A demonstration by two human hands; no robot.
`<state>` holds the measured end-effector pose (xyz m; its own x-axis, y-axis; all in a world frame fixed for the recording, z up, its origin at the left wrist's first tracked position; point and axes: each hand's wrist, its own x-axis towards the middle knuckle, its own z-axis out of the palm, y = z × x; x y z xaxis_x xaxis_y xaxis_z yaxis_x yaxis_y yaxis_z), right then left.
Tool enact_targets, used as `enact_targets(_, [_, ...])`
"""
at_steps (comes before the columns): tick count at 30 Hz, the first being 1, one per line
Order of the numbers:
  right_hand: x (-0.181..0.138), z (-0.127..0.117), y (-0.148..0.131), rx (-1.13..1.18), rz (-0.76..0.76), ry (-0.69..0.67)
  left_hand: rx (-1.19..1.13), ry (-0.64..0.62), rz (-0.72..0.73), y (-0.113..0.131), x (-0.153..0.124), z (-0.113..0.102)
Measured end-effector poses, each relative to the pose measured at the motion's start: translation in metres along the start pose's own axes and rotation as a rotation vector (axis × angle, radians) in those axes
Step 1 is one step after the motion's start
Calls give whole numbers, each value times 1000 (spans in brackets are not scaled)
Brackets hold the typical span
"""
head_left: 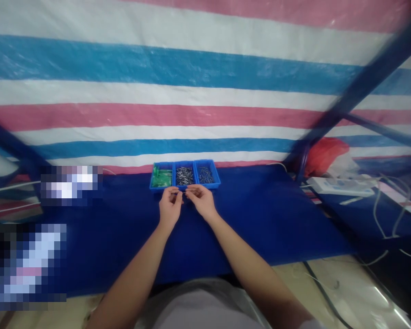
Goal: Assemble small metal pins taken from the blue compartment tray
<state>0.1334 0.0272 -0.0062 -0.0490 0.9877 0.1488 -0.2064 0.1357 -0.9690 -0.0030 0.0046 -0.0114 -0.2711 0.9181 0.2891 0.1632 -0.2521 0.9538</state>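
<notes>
Resting on a dark blue cloth-covered table (260, 219), both hands meet just in front of a small blue plastic tray (185, 175) with three compartments. The left hand (170, 208) and the right hand (200, 201) have their fingertips pinched together toward each other, apparently on some tiny part between them, too small to identify. The tray's left compartment holds green plastic pieces (161, 177); the middle one holds thin dark metal pins (184, 175), and the right one more small dark metal pieces (205, 174). Nothing lies between the hands and the tray. Behind the table hangs a glossy woven tarp (192, 68) striped in pink, white and blue, crossed by dark blue metal frame bars (359, 87). Off to the right sit a white power strip (340, 186), loose white cables (380, 205) and a crumpled red plastic bag (325, 155).
</notes>
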Motion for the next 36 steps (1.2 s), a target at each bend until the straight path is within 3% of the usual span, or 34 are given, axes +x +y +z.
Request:
enact_targets(9, [-4, 3, 0, -55, -22, -59, 67, -11, 25, -2, 1, -2])
enact_targets(22, [0, 2, 2, -22, -11, -2, -15, 0, -2, 0, 1, 0])
enact_targets(36, [-8, 3, -4, -282, -101, -54, -10, -17, -3, -2, 3, -3])
